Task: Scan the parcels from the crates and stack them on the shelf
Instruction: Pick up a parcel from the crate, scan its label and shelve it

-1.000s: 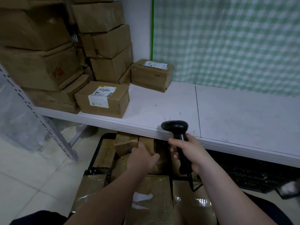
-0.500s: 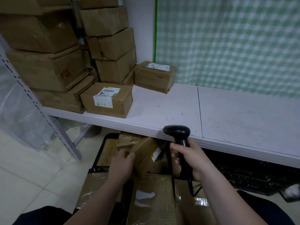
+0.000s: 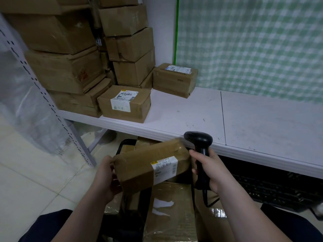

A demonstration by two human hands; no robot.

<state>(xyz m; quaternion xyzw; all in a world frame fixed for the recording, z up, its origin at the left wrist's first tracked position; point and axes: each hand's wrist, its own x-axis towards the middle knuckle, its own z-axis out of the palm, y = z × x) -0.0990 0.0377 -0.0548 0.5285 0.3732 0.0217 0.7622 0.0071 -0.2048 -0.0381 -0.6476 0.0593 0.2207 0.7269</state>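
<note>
My left hand grips the left end of a brown cardboard parcel with a white label, held above the black crate. My right hand holds a black barcode scanner upright by its handle, just right of the parcel, its head level with the shelf edge. More taped parcels lie in the crate below. The white shelf carries two labelled parcels: one near the front, another at the back.
Tall stacks of cardboard boxes fill the shelf's left end. A perforated metal upright stands at the left, with plastic sheeting beside it. A second black crate sits under the shelf at right. Green checked cloth hangs behind.
My left hand has lifted the parcel out of the crate and turned its label upward, beside the scanner. My right hand has barely moved with the scanner.
</note>
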